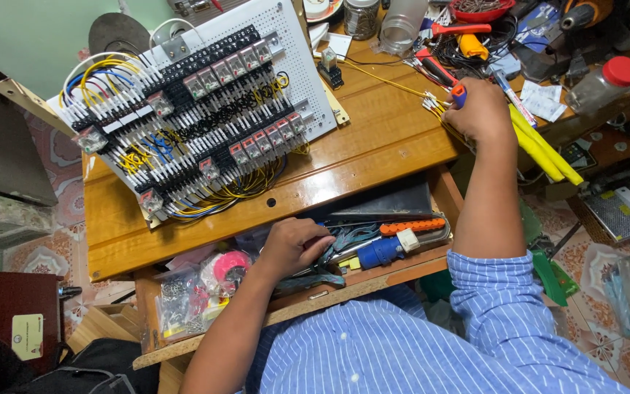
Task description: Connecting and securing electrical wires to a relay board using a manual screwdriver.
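At a cluttered wooden counter (373, 146), the person's left hand (294, 244) reaches into an open drawer (373, 273) of tools, fingers curled among them — whether that grip holds anything cannot be told. The right hand (481, 109) is closed around a blue-and-red handled tool (459, 93), pressed to a bundle of yellow wires (410, 91) — thin, with pale tips. A white wiring board (198, 109) lies tilted nearby.

1 head-worn view, looking steeply down, close over wooden workbench (373, 146), open drawer (373, 273) at lower centre
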